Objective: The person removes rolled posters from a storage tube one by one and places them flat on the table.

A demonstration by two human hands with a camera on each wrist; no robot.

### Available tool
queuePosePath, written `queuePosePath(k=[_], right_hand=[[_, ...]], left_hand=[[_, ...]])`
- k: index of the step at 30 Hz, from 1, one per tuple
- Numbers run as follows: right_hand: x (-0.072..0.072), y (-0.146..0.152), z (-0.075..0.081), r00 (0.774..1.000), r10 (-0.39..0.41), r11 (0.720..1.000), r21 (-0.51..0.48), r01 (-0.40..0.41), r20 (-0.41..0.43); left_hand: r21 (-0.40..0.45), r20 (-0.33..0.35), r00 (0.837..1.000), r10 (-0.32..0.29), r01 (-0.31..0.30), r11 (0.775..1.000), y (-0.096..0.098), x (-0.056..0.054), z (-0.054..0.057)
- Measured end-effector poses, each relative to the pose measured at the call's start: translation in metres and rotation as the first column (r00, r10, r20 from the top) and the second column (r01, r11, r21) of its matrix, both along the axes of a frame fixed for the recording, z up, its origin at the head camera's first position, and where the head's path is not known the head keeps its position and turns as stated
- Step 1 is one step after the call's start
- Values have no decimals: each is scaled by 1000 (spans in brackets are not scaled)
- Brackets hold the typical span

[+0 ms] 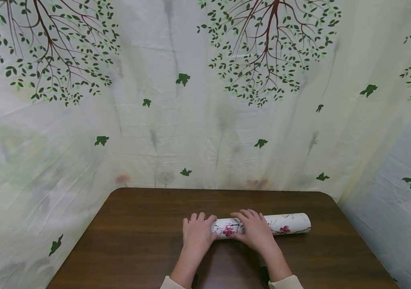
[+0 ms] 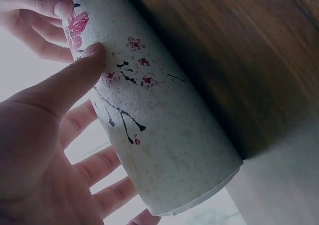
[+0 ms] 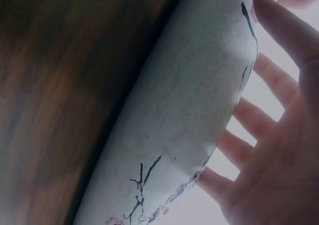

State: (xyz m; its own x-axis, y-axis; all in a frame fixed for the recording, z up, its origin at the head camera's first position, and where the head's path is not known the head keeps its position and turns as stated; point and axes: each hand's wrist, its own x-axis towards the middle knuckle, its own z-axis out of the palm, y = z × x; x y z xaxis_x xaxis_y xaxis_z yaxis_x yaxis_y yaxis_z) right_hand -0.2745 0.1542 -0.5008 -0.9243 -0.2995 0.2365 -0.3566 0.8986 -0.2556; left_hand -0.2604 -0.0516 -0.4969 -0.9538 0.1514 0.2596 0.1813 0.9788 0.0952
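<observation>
A white wallpaper roll [image 1: 288,222] printed with pink blossoms and dark twigs lies crosswise on the brown table [image 1: 137,224]. My left hand [image 1: 197,233] grips its left end, the thumb on the near side and the fingers over the far side. Around the middle of the roll, my right hand [image 1: 256,230] holds it the same way; the right end sticks out beyond. In the left wrist view the left thumb presses the printed surface [image 2: 164,130], with right-hand fingers close by. The right wrist view shows the right fingers reaching behind the roll [image 3: 174,95].
Behind the table hangs a pale cloth [image 1: 205,132] printed with trees and green leaves, and it continues down both sides. Wood-grained tabletop surrounds the roll. Light-coloured sleeves [image 1: 285,283] cover the forearms at the bottom edge.
</observation>
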Motion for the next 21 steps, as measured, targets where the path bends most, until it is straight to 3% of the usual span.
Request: queuePosePath(k=[15,21], right_hand=[[2,-6,-3,1000,-19,999,50,20,-24],[2,-7,-4,999,-16,998,55,18,-40]], left_hand=[[8,13,1000,9,-9,1000,0,-1,0],[50,1,1000,27,-27,998,-7,-2,2]])
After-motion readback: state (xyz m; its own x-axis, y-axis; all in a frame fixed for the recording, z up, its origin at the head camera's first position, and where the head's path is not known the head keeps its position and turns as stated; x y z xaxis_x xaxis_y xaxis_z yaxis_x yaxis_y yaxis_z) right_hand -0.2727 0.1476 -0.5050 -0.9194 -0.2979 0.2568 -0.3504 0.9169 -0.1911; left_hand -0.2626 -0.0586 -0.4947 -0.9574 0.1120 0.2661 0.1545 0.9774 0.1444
